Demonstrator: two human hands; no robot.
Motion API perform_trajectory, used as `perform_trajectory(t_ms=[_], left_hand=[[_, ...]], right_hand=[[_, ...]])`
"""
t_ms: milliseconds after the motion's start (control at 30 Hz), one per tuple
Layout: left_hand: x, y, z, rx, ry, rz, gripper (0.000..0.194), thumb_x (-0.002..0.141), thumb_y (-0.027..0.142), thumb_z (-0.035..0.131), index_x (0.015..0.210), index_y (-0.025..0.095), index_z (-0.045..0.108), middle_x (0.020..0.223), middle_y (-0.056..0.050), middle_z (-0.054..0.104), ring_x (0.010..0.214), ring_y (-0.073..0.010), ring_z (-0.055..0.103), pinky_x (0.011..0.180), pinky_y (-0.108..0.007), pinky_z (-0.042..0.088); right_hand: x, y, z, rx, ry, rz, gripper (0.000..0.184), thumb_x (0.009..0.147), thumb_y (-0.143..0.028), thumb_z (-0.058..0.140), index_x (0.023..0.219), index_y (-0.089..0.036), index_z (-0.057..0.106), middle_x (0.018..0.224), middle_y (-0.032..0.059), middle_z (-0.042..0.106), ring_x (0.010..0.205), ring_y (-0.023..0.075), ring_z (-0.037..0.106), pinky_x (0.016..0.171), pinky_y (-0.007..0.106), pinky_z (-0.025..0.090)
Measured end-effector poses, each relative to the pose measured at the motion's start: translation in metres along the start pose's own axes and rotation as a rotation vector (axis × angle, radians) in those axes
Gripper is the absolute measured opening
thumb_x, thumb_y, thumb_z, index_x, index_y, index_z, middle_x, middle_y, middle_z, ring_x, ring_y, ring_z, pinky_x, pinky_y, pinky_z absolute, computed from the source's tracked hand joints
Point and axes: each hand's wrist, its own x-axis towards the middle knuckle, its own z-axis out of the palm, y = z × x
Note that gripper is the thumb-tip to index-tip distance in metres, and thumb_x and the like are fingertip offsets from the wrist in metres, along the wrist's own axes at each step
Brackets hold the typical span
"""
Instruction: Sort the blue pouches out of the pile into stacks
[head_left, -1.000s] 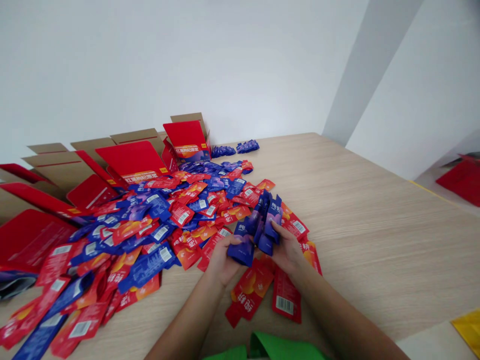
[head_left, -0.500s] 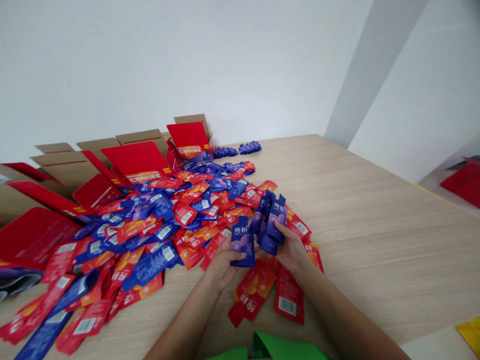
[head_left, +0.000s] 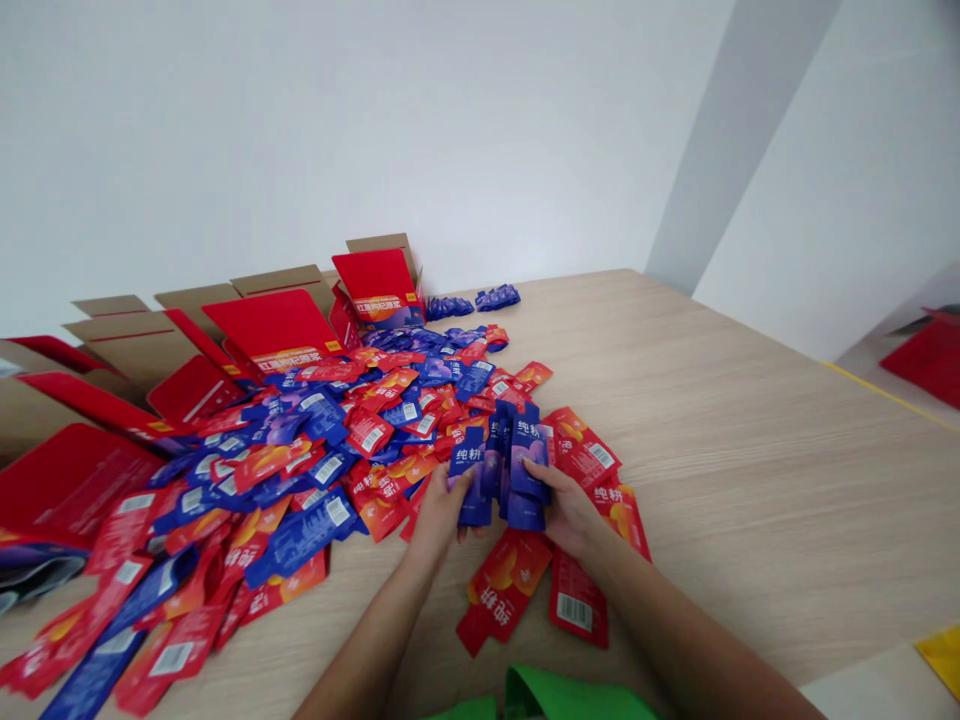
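Observation:
Both hands hold a bundle of blue-purple sachets upright over the wooden table. My left hand grips the bundle's left side, thumb on the front sachet. Gripping the right side is my right hand. Red sachets lie on the table just under and in front of my hands. A wide heap of red and blue sachets spreads to the left, touching the bundle's area.
Open red cardboard boxes with brown flaps stand along the back left by the white wall. A few blue sachets lie beyond the heap. Something green sits at the near edge. Bare wood extends to the right.
My left hand has brought its single blue sachet against the bundle in my right hand; the two hands have closed together and shifted slightly left.

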Motion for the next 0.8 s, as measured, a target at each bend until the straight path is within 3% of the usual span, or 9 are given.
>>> perform_trajectory(t_ms=[133,200,267,367,467,567,700,800], left_hand=[[-0.004,0.004,0.000,-0.089,-0.163,0.006,0.048,0.064,0.030,0.069,0.104,0.017,0.045,0.071,-0.001,0.066,0.052,-0.0163,0.063,0.046,-0.025,0.048],[-0.004,0.004,-0.002,-0.096,-0.222,0.017,0.049,0.064,0.031,0.070,0.104,0.016,0.047,0.083,-0.004,0.067,0.065,-0.0181,0.066,0.059,-0.030,0.052],[-0.002,0.004,-0.002,-0.055,-0.220,0.072,0.053,0.062,0.034,0.071,0.106,0.016,0.048,0.091,-0.006,0.066,0.072,-0.0205,0.066,0.065,-0.034,0.053],[-0.002,0.006,0.000,0.042,-0.171,0.149,0.056,0.061,0.036,0.071,0.108,0.018,0.046,0.097,-0.007,0.064,0.072,-0.0213,0.066,0.059,-0.033,0.054],[-0.007,0.009,0.005,0.144,-0.190,0.084,0.050,0.071,0.038,0.063,0.112,0.020,0.041,0.073,-0.001,0.063,0.050,-0.0173,0.061,0.043,-0.028,0.047],[-0.011,0.009,0.010,0.245,-0.186,0.044,0.042,0.079,0.042,0.054,0.111,0.020,0.037,0.050,0.009,0.050,0.031,-0.0123,0.044,0.032,-0.022,0.033],[-0.013,0.006,0.013,0.276,-0.070,0.121,0.031,0.084,0.050,0.044,0.097,0.021,0.041,0.048,0.010,0.041,0.031,-0.0079,0.035,0.032,-0.018,0.025],[-0.017,0.006,0.015,0.278,-0.066,0.084,0.042,0.087,0.059,0.029,0.101,0.022,0.042,0.045,0.009,0.040,0.031,-0.0098,0.034,0.030,-0.019,0.024]], right_hand=[[0.001,-0.003,0.001,0.006,0.038,-0.006,0.013,0.073,-0.023,0.066,0.083,-0.016,0.067,0.071,0.0021,0.071,0.060,0.0151,0.065,0.061,0.028,0.055],[0.001,-0.006,0.001,0.003,0.061,-0.017,0.012,0.072,-0.023,0.066,0.082,-0.016,0.067,0.069,0.0014,0.071,0.058,0.0146,0.064,0.060,0.027,0.055],[0.001,-0.007,0.001,0.003,0.071,-0.015,0.009,0.072,-0.022,0.066,0.079,-0.016,0.066,0.065,0.0007,0.069,0.055,0.0143,0.063,0.058,0.027,0.055],[-0.001,-0.006,0.001,0.015,0.058,0.022,0.009,0.071,-0.021,0.066,0.078,-0.016,0.066,0.063,0.0010,0.069,0.054,0.0147,0.063,0.057,0.027,0.054],[-0.001,-0.005,0.001,0.032,0.039,0.040,0.011,0.070,-0.020,0.066,0.080,-0.015,0.066,0.065,0.0019,0.069,0.054,0.0146,0.063,0.057,0.027,0.054],[-0.001,-0.004,0.000,0.061,0.010,0.057,0.012,0.071,-0.021,0.066,0.082,-0.015,0.066,0.067,0.0034,0.070,0.057,0.0157,0.065,0.061,0.028,0.055],[0.000,-0.004,-0.002,0.106,-0.026,0.056,0.014,0.072,-0.022,0.065,0.084,-0.015,0.066,0.069,0.0040,0.071,0.063,0.0172,0.066,0.066,0.030,0.055],[0.000,-0.004,-0.002,0.128,-0.006,0.049,0.013,0.072,-0.021,0.064,0.084,-0.015,0.066,0.069,0.0034,0.071,0.060,0.0158,0.066,0.064,0.027,0.055]])
